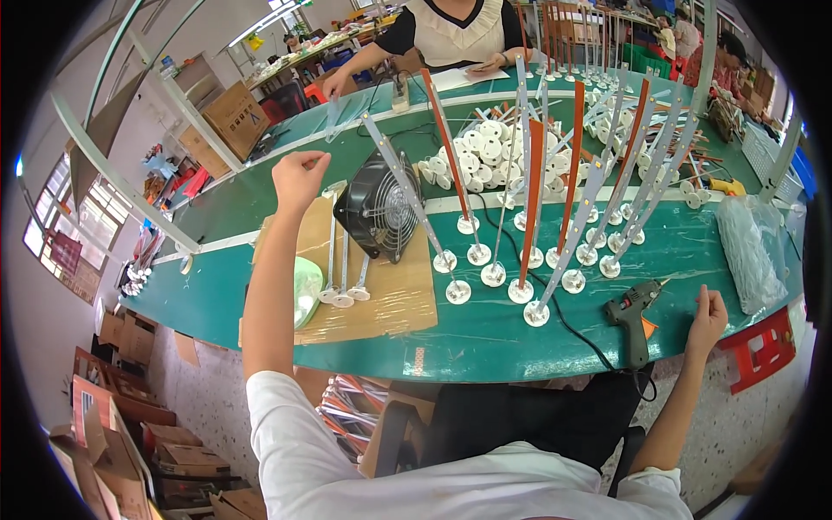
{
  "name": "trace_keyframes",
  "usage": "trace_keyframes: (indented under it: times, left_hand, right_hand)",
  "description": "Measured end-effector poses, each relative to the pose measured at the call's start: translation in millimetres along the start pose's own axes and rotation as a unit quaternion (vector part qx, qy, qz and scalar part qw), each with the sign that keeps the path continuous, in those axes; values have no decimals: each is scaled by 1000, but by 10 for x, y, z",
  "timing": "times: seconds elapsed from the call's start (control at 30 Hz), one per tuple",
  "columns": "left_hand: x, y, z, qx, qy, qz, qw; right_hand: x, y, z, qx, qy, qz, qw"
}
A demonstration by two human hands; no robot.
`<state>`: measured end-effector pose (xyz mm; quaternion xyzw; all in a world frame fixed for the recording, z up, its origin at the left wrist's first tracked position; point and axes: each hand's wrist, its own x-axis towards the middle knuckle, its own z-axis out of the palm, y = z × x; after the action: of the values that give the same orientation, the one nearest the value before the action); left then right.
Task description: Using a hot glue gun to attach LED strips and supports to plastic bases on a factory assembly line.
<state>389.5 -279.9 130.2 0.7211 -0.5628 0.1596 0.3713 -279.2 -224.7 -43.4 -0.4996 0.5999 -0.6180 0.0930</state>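
My left hand (299, 180) is raised above the left side of the table, close to a black round fan (381, 208). Its fingers are pinched together, and whatever they may hold is hidden. My right hand (708, 321) is at the table's right front edge with curled fingers; its palm is out of sight. Beside it, a dark glue gun (635, 321) lies with its nozzle pointing away. Several tall strips, silver and orange-brown, stand upright on round white bases (521, 291) in the middle. Left of them, a few silver strips with white discs (344, 301) lie on cardboard (394, 316).
A pale green dish (307, 290) is on the cardboard's left. Behind the standing strips is a heap of white discs (481, 156). Clear plastic bags (750, 251) lie at the right, above a red stool (760, 355). Across the table a person (459, 35) handles papers.
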Motion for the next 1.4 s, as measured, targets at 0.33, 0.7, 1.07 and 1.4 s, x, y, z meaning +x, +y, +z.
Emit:
trace_keyframes:
  times: [0.33, 0.7, 1.07, 1.4]
  left_hand:
    - [296, 139, -44, 20, -10, 69, 997]
    - [1009, 1108, 378, 233, -213, 235, 919]
    - [1334, 1275, 727, 245, -294, 356, 853]
    - [1304, 1565, -172, -52, -123, 225, 965]
  right_hand:
    - [-111, -408, 105, -112, -63, -47, 991]
    - [-104, -476, 119, -145, -75, -63, 985]
    - [-53, -478, 93, -137, -68, -29, 988]
    - [-82, -433, 57, -87, -67, -35, 993]
